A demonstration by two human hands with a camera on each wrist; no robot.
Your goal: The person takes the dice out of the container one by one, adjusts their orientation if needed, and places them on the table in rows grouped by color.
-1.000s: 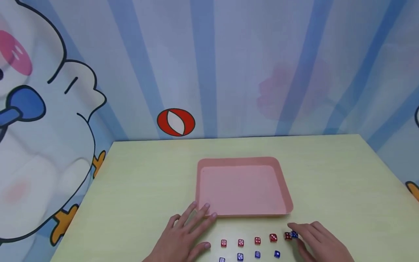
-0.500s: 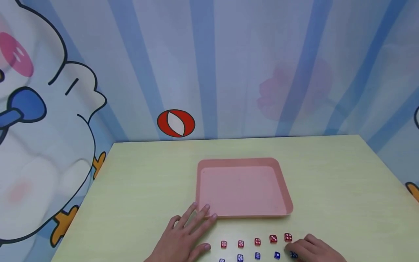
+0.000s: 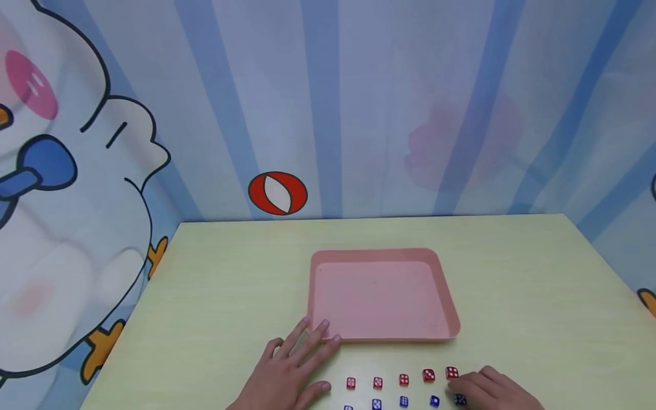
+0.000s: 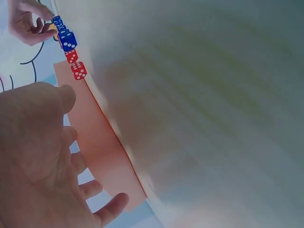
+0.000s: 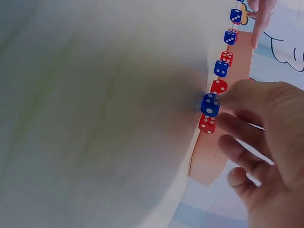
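Note:
My left hand (image 3: 289, 367) lies flat with its fingers spread, fingertips at the front left corner of the pink tray (image 3: 384, 333). My right hand (image 3: 494, 390) pinches a blue die (image 3: 460, 400) at the right end of a row of blue dice; the die also shows at the thumb tip in the right wrist view (image 5: 210, 105). Just behind it sits a red die (image 3: 451, 373), the last in a row of red dice that runs left, including another red die (image 3: 428, 375). Nearby in the blue row is a blue die (image 3: 434, 401).
The tray stands behind both rows with nothing in it. The pale yellow table (image 3: 246, 273) reaches back to a blue striped cloth backdrop (image 3: 369, 114) with cartoon prints. The nearer blue die at left (image 3: 348, 408) is cut by the frame edge.
My right hand has moved toward the front with the blue die, from beside the last red die to the end of the blue row. The left hand has stayed in place.

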